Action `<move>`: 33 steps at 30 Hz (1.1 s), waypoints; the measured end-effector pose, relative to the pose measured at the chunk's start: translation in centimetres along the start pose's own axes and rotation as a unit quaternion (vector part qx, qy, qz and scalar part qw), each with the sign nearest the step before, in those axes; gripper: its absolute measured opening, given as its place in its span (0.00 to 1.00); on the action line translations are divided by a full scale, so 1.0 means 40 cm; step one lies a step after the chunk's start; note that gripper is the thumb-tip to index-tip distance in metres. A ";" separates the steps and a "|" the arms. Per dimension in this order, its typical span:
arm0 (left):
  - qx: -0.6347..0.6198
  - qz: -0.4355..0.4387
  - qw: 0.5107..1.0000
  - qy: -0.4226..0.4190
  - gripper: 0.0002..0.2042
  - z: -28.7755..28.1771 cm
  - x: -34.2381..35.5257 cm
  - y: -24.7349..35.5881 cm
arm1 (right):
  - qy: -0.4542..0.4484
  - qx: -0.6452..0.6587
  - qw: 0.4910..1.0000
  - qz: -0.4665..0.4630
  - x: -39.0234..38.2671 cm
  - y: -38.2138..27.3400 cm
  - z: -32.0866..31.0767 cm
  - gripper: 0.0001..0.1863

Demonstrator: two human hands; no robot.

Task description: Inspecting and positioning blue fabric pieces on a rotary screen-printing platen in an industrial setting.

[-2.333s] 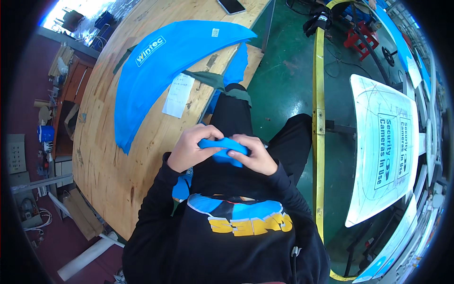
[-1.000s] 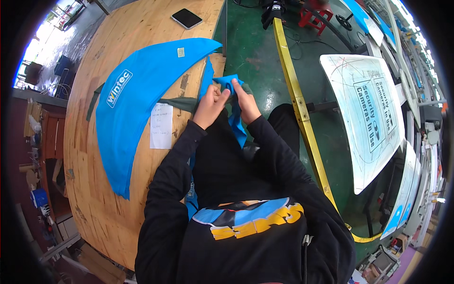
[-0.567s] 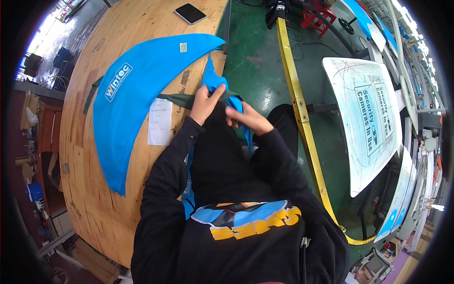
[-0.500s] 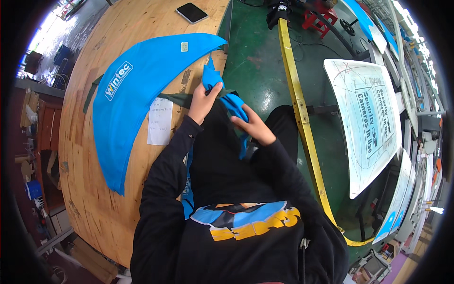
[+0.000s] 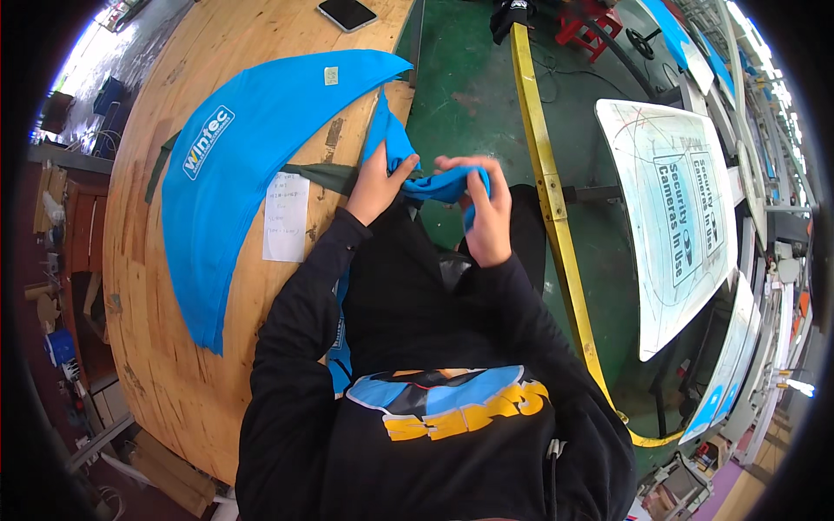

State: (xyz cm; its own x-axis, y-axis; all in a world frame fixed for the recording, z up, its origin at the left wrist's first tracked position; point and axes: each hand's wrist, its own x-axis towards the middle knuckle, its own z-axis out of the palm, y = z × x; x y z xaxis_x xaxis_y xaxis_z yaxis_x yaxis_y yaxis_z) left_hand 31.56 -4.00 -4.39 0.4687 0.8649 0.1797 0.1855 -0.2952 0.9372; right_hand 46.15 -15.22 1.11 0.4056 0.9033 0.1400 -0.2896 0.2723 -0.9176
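Observation:
Over my lap, at the table's right edge, a bunched blue cloth [image 5: 439, 184] stretches between my two hands. My left hand [image 5: 375, 187] is closed on its left part, thumb on top. My right hand [image 5: 488, 213] has its fingers curled round the other end, slightly lower and to the right. From my left hand the cloth rises in a narrow point toward a large crescent-shaped blue fabric panel [image 5: 234, 130] lying flat on the table. A dark green strap [image 5: 323, 176] runs from beneath that panel to my left hand; where it ends is hidden.
A handwritten paper slip [image 5: 285, 234] lies on the wooden table [image 5: 148, 347] beside the panel, and a phone [image 5: 347, 12] rests at the far edge. To my right stand a yellow curved metal bar [image 5: 552, 204] and a white printed board [image 5: 682, 226]. Farther back is a red stool [image 5: 586, 30].
My right hand has risen and turned, drawing its cloth end up so the cloth now stretches sideways. My left hand has shifted slightly and still grips the cloth.

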 end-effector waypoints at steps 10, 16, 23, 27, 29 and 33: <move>-0.050 0.034 0.998 0.015 0.23 -0.002 0.004 0.026 | -0.045 -0.194 0.980 0.027 0.147 0.198 -0.010 0.07; -0.060 -0.023 0.998 0.017 0.22 -0.013 0.004 0.002 | -0.136 -0.064 0.966 0.210 0.117 0.118 -0.015 0.14; 0.005 0.017 0.999 0.033 0.19 -0.002 0.006 0.008 | -0.141 -0.314 0.937 0.063 0.121 0.100 -0.020 0.12; 0.014 0.039 0.998 0.043 0.19 0.004 0.006 -0.001 | -0.103 -0.081 0.981 0.144 0.111 0.110 -0.011 0.10; 0.012 0.025 0.999 0.043 0.19 0.002 0.004 0.006 | -0.098 0.025 0.972 0.212 0.113 0.100 -0.010 0.10; -0.006 0.016 0.999 0.043 0.18 -0.007 0.007 -0.009 | -0.134 0.185 0.929 0.290 0.101 0.060 0.007 0.14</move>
State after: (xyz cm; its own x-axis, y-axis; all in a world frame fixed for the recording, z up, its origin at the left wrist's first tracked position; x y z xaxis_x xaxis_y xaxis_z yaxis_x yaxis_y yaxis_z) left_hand 31.37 -3.52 -4.59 0.3978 0.8869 0.2347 0.1603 -0.3191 0.9341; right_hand 46.84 -10.81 -0.41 -0.1274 0.9705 -0.2047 -0.6904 -0.2350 -0.6842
